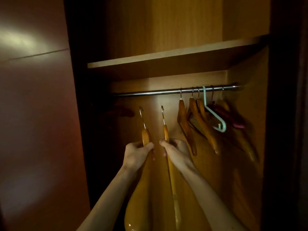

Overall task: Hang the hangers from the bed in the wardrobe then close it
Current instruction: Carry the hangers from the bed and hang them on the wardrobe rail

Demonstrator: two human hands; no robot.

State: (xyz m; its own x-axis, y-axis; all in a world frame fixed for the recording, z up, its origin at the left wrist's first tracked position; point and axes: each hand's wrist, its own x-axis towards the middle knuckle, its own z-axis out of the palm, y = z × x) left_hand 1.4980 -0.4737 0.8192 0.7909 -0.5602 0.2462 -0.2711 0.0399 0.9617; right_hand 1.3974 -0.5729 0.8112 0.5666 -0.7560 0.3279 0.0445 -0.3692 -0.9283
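Gripping one wooden hanger each, left hand (138, 151) and right hand (175, 150) clenched, hooks below rail (150, 93)

A reddish-brown flat panel (33, 130) fills the left third of the frame, crossed in its upper part by a thin slanting seam (33, 55), with a pale patch of reflected light (20, 39) above that seam at upper left. At right of centre a mint-green plastic hanger (215, 114) hangs by its hook, and just behind it to the right is a dark maroon hanger (230, 115) with a pinkish tip. A dim red shape (123, 112) sits in shadow left of centre, too dark to identify, and a near-black vertical strip (290, 114) runs down the right edge of the frame.
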